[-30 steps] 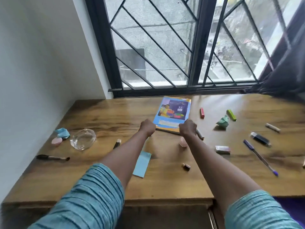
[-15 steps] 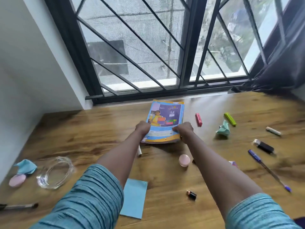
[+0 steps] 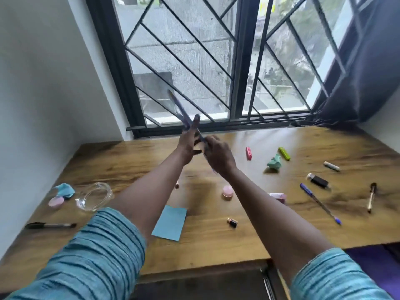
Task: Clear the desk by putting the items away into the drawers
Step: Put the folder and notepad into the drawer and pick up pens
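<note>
I see the booklet point(image 3: 179, 107) held up off the bench point(image 3: 134, 161), edge-on to my camera and tilted toward the window point(image 3: 194, 61). Its cover is blurred, so I can read no writing on it. My right grip point(image 3: 219, 155) curls round its lower edge. My left grip point(image 3: 189, 140) lies flat against its side, fingers straight. On the bench lie a blue note pad point(image 3: 171, 221), a glass dish point(image 3: 95, 195), a pink marker point(image 3: 249, 153), a green marker point(image 3: 284, 153) and a purple pen point(image 3: 318, 201), with labels too small to read.
</note>
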A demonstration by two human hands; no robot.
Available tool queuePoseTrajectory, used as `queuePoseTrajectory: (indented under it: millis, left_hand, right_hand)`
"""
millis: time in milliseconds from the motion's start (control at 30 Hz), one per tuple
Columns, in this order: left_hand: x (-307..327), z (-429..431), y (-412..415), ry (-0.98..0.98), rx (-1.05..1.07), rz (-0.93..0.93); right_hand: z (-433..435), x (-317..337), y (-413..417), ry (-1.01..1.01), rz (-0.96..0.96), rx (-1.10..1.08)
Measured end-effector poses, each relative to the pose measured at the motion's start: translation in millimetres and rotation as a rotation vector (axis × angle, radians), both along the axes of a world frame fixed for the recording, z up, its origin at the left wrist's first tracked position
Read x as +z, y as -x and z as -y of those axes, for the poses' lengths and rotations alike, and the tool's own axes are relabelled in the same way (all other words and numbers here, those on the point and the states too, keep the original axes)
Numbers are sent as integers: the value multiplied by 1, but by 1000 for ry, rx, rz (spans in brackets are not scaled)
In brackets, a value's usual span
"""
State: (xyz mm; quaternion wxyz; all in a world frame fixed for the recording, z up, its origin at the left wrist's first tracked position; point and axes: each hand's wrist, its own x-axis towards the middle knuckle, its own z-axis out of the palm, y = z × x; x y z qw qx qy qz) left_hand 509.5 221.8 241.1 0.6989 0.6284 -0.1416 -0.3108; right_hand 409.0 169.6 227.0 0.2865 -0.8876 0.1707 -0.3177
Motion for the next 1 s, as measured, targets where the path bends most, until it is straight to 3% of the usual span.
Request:
queuePoseTrajectory:
  millis: [100,167,300,467,600,667,767,867,933,1000]
  left_hand:
    - [6,-34,30,113,151,-12]
    - [6,-61,56,205,246,-36]
    - [-1,-115,96,330,325,-127]
    - [-2,-169,143,209,175,-179]
    - [-4,-197,177,25,32,-193]
    - [-10,-205,197,-85,-5,-196]
    - [-26,-209,226,-153,-47,-144]
    - [-38,-201,262,-167,-45,-91]
    - [-47,-193,287,-202,-69,-162]
    - [-55,-186,320,-253,-223,-314]
  right_hand:
    - [-33,3,35,245,-33,97]
    - [-50,4,58,261,-40,179]
    - [-70,-2,88,8,-76,279]
    - [-69,-9,106,-284,-325,140]
    - [-69,-10,140,-884,-280,214]
    - [-67,-12,162,-1092,-297,263]
    - [-62,-23,203,-1230,-318,303]
    - [-59,-40,255,-1271,-174,219]
    - [-54,-52,288,-1233,-67,122]
    - [-42,-65,323,-1214,11,-27]
